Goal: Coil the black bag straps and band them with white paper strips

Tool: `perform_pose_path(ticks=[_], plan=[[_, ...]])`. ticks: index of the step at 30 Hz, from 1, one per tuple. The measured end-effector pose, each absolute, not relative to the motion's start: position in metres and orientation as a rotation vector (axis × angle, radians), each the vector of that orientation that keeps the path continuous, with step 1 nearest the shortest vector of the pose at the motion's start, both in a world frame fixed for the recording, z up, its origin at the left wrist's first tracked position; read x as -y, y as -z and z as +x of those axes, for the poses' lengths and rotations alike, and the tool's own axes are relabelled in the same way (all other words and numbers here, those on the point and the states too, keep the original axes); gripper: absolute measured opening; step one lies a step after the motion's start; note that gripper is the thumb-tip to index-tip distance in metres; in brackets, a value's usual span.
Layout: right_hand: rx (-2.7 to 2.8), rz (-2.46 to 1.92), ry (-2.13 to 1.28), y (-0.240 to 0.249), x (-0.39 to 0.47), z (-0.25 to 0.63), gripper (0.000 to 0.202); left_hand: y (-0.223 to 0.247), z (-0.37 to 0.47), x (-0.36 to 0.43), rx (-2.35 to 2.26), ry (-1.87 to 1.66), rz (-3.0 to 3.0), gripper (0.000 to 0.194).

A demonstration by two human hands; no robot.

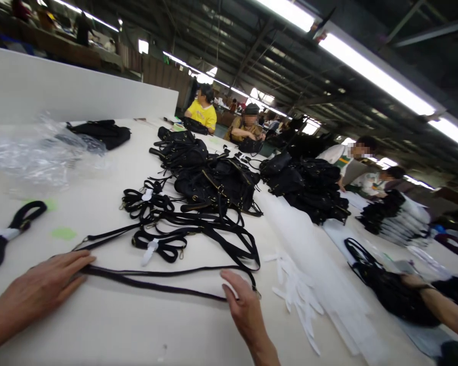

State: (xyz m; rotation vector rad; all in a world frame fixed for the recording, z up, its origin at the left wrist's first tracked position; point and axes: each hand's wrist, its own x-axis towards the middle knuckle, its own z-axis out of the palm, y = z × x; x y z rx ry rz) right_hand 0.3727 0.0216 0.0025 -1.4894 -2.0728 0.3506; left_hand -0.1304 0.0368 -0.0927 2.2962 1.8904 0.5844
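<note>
Left grip (48, 279) and right grip (246, 305) touch a long black strap (152, 286) on my tabletop (130, 335); I cannot tell whether either clamps it.

The left hand (51, 281) lies back upward, its fingers (80, 258) stretched toward the right hand (246, 305), with the left thumb (72, 287) set apart, nearer the body. Behind those fingers, the left forearm (0, 323) slants down. The right fingers (234, 279) bend toward the left ones, leaving a gap above the right thumb (229, 296); the right wrist (263, 348) trails behind them.
</note>
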Motion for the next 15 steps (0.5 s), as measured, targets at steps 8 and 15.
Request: perform_pose_path(ticks=[8,15], plan=[[1.993,-1.097,-1.55,-0.017,-0.026,0.197,0.022,-0.005,-0.096,-0.043,-1.866,-0.332,1.818,0.034],[1.25,-1.092,-1.993,-0.014,-0.035,0.139,0.069,-0.039,-0.054,-0.033,-1.324,-0.546,1.595,0.041]])
